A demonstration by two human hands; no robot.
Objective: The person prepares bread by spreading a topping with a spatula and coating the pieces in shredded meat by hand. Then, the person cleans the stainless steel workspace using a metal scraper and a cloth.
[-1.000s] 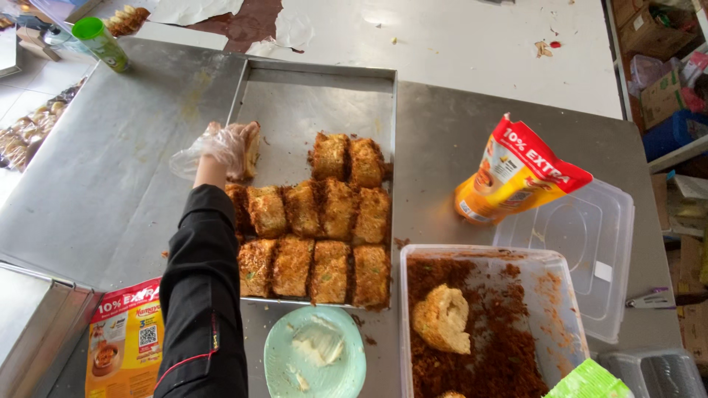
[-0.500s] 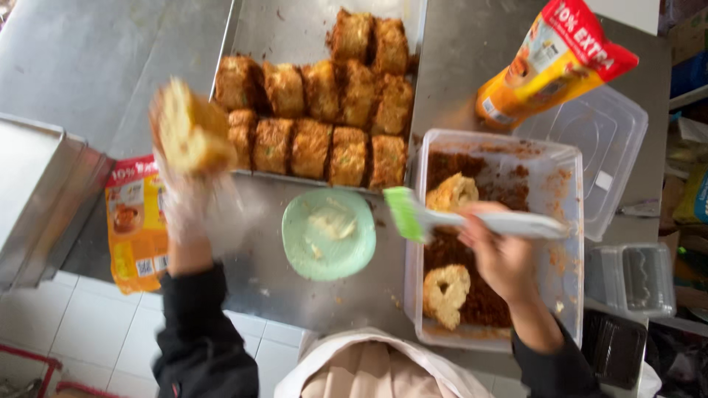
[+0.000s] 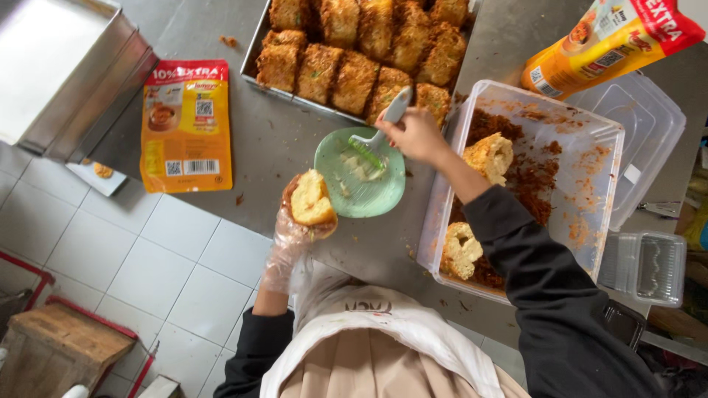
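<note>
My left hand [image 3: 289, 237], in a clear plastic glove, holds a split bread roll [image 3: 313, 197] with its pale cut side up, just off the counter's near edge. My right hand [image 3: 414, 134] grips the white handle of a green brush [image 3: 372, 144], whose bristles rest in the pale spread on a small green plate [image 3: 360, 179]. The roll is beside the plate's left rim. Behind the plate a steel tray [image 3: 258, 44] holds rows of crumb-coated fried rolls [image 3: 355, 46].
A clear plastic tub [image 3: 590, 184] of brown crumbs with two uncoated rolls [image 3: 490, 156] stands right of the plate, its lid [image 3: 649, 140] behind. One orange pouch [image 3: 186, 125] lies flat at left, another [image 3: 605, 40] leans top right. A steel box [image 3: 66, 81] sits far left.
My view shifted down and left. My left hand lowered the roll toward the plate. My right hand moved the brush from over the crumb tub into the spread on the green plate.
</note>
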